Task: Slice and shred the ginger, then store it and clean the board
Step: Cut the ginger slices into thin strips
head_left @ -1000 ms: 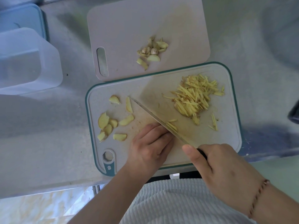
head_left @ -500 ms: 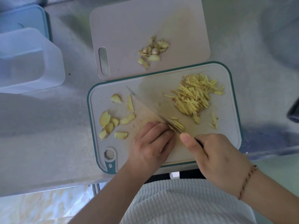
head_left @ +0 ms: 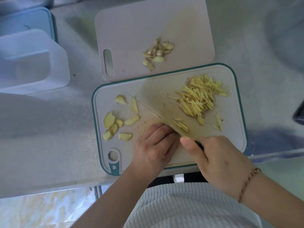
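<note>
Since half a second ago the knife (head_left: pixel 166 111) sits with its edge against the knuckles again, after a stroke that brought the blade nearer the right hand; a second ago it lay much as it does now. I cannot see what lies under the left hand (head_left: pixel 154 145): its fingers are curled down onto the teal-rimmed board (head_left: pixel 236 129), knuckles touching the blade's flat, and whatever ginger they pin is hidden, so I cannot tell if they truly grip anything. The knife handle is mostly swallowed by the right hand (head_left: pixel 213 155), which is wrapped round it, thumb laid forward along the blade's heel. A few fresh shreds (head_left: pixel 181 125) lie on the blade just beyond the left fingertips. The shredded ginger pile (head_left: pixel 199 99) sits on the board beyond the right hand. The uncut ginger slices (head_left: pixel 116 124) lie to the outer side of the left hand. Further out, past both hands, the plain board (head_left: pixel 148 22) carries ginger trimmings (head_left: pixel 158 52). Off beyond the left hand, a clear plastic container (head_left: pixel 31 60) stands on the worktop (head_left: pixel 49 137), its lower edge blurred, with a blue-rimmed lid (head_left: pixel 32 18) behind it cut off by the frame. A dark object (head_left: pixel 299 112) at the far right edge is too clipped to identify.
</note>
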Available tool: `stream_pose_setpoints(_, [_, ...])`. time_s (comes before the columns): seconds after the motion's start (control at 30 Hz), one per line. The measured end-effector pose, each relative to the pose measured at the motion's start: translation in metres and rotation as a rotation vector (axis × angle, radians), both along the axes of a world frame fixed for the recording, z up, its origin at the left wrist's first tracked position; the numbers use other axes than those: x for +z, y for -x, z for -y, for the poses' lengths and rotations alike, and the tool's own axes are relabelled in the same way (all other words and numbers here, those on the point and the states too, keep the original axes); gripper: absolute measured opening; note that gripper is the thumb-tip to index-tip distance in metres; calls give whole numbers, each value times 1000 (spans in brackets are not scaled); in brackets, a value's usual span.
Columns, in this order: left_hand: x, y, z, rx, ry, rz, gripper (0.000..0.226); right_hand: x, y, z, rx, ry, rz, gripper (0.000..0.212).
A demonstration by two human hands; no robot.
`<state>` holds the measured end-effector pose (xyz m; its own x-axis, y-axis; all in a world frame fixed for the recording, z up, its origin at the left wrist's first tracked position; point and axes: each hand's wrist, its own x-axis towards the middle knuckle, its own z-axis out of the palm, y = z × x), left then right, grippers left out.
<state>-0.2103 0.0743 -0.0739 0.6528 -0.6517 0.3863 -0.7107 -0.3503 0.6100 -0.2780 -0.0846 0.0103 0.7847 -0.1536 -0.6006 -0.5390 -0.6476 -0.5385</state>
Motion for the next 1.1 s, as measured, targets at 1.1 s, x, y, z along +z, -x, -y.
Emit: stream_pose_setpoints(1.1, [-1,-1,-3,-32,-13,43,5,-2,-8,-8,-16,-19,-8,68])
